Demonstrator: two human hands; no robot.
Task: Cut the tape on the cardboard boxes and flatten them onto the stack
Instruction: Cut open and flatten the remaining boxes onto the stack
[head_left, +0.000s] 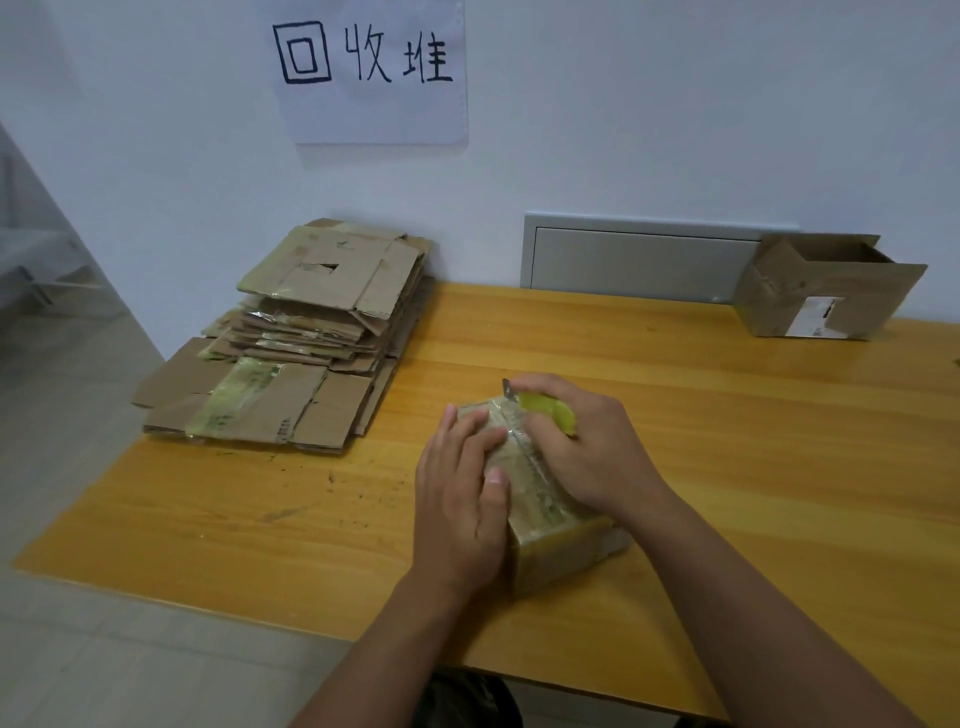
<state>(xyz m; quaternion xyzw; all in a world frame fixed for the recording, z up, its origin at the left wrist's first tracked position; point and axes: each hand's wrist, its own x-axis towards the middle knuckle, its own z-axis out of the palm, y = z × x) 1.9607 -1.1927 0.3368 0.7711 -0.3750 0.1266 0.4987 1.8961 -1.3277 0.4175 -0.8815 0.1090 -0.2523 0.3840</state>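
Observation:
A small taped cardboard box (545, 525) lies on the wooden table (727, 441), close to the front edge. My left hand (462, 499) presses flat on its left side, fingers spread over the top. My right hand (576, 452) grips a yellow-green utility knife (548, 410) whose blade tip sticks out past the box's far end, along the tape seam. A stack of flattened boxes (306, 343) sits at the table's back left corner against the wall.
An open cardboard box (826, 291) with a white label stands at the back right of the table. A paper sign (371, 73) hangs on the wall above the stack. A grey wall panel (639, 260) sits behind the table.

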